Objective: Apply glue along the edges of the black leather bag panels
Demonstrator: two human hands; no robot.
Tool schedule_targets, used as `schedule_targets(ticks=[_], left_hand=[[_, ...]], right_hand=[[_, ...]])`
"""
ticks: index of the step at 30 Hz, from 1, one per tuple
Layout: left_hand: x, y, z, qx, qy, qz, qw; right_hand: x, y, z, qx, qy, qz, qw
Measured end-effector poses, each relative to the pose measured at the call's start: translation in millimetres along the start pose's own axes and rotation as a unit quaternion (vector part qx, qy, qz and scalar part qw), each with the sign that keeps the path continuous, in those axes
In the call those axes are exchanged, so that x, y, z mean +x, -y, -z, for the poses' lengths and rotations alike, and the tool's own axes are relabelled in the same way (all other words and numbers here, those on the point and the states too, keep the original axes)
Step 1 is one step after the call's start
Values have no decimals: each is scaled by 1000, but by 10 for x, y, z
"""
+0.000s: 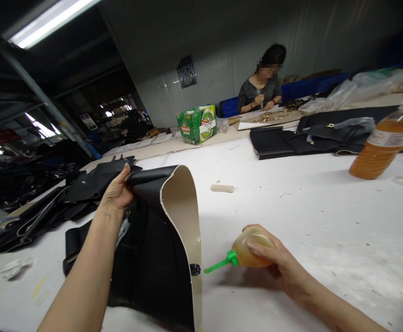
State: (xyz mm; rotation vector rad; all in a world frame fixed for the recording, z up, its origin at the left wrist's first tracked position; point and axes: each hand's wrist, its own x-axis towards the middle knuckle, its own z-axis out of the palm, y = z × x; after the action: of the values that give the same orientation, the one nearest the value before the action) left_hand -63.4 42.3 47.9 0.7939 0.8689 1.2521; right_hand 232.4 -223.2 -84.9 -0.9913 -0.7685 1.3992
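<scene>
My left hand [120, 189] is closed on the upper edge of a black leather piece [153, 249], which looks like part of a bag. The piece curls up so that its beige inner side [182, 203] faces right. A small dark tab [195, 269] sticks out at its right edge. In my right hand [280, 258] is a squeeze bottle [253, 246] of yellowish fluid, gripped round its body. Its thin green nozzle [220, 263] points left, with the tip just short of the dark tab and apart from it.
On the white table [312, 221] lie a beige strip [222, 188] and black leather pieces [94, 184] at left. More black leather [284, 142] lies back right, near an amber-filled plastic bottle [377, 147]. A green carton [197, 124] stands behind. A co-worker [259, 92] sits at the far side.
</scene>
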Motion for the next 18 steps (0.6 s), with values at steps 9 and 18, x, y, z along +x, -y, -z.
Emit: schedule_targets(ticks=[9,18], left_hand=[[-605,-979,-341,74,-50,-93,992],[-1840,-196,273,96,-118,-134,979]], right_hand=[[-146,334,227,68,-91,25,993],[-276,451,302,46,-184,11,982]])
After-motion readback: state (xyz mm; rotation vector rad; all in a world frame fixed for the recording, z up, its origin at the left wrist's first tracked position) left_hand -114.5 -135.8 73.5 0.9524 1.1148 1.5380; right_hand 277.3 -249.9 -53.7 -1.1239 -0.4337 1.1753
